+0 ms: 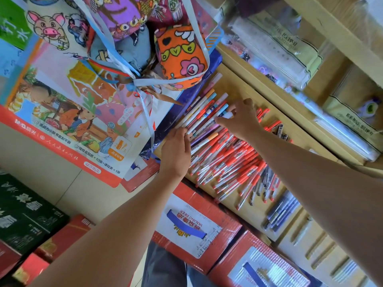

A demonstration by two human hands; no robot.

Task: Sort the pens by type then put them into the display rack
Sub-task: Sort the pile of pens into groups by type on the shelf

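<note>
A wooden shelf (pixel 244 88) carries a bundle of mixed pens (pixel 205 111) with white, blue, orange and red barrels, lying side by side. My left hand (pixel 176 150) presses against the near ends of that bundle. My right hand (pixel 241 118) pinches its far ends, fingers curled around the pen tips. Below them spreads a heap of red-capped clear pens (pixel 230 160). Dark blue pens (pixel 279 212) lie in a row further along the shelf. A few black pens (pixel 279 130) rest behind my right wrist.
Colourful fabric bags (pixel 180 54) hang by ribbons just above the pen bundle. Posters (pixel 68 112) cover the wall at left. Red cartons (pixel 194 228) stand under the shelf. Packaged goods (pixel 277 48) fill the upper shelves at right.
</note>
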